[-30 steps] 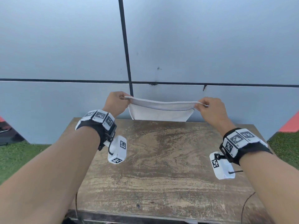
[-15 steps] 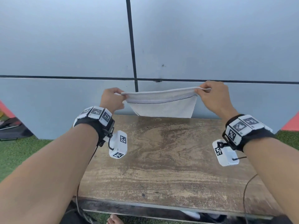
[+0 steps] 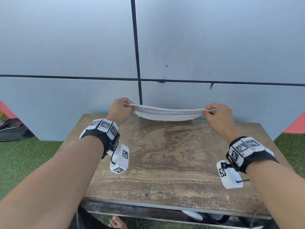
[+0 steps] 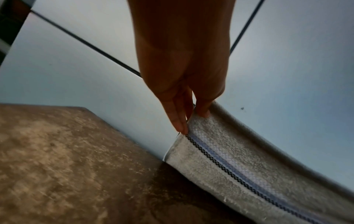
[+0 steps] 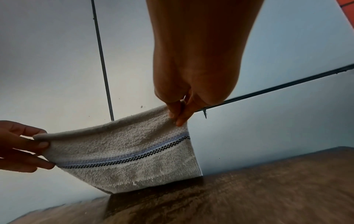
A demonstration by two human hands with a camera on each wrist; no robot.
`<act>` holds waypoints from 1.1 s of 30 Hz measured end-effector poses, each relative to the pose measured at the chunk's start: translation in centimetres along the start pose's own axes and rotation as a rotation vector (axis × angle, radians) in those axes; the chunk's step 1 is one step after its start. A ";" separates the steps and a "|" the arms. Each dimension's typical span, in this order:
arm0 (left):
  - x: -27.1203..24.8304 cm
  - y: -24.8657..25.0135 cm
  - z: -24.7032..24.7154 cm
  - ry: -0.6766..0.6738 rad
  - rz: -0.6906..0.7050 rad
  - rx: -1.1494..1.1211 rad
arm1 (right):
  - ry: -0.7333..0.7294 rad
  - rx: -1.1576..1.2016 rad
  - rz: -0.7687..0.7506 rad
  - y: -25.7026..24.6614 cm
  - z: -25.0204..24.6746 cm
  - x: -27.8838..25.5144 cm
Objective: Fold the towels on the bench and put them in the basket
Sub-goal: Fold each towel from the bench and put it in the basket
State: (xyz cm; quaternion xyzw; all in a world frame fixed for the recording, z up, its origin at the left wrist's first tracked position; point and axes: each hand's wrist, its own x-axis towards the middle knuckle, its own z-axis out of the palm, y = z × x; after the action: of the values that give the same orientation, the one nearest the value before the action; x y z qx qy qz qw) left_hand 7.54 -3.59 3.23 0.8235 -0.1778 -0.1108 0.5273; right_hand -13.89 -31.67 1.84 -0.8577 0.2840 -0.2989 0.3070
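Observation:
A white towel (image 3: 166, 114) with a blue and checked stripe hangs doubled over the far edge of the wooden bench (image 3: 165, 162). My left hand (image 3: 121, 108) pinches its top left corner and my right hand (image 3: 214, 113) pinches its top right corner. In the left wrist view the left hand (image 4: 188, 121) pinches the towel (image 4: 239, 166) at its top corner. The right wrist view shows the right hand (image 5: 178, 118) pinching the towel (image 5: 130, 159), whose lower edge touches the bench (image 5: 249, 197). The top edge sags between the hands. No basket is in view.
A grey panelled wall (image 3: 198, 47) stands right behind the bench. Green turf (image 3: 24, 159) lies on both sides. A dark bag (image 3: 11, 129) sits on the ground at far left. A bare foot (image 3: 117, 222) shows below the bench's near edge.
Both hands have come down with the towel after lifting it half a second ago. Its lower edge now meets the bench's far edge and the top edge sags.

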 end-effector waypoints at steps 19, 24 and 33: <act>-6.5 -1.6 -1.6 -0.047 0.158 0.199 | -0.165 0.114 -0.069 0.1 -2.9 -7.3; -8.2 -0.9 -2.5 -0.111 0.148 0.282 | -0.146 0.027 -0.134 -0.7 -4.4 -8.1; -15.1 -1.9 -3.8 -0.572 -0.294 0.378 | -0.748 0.025 0.192 -1.6 -7.3 -13.4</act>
State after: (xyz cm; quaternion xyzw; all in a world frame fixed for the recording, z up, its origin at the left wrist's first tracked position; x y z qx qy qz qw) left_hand -4.45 6.45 3.08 0.8588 -0.2150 -0.3762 0.2733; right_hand -27.27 -24.25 3.04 -0.8732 0.2276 0.0611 0.4265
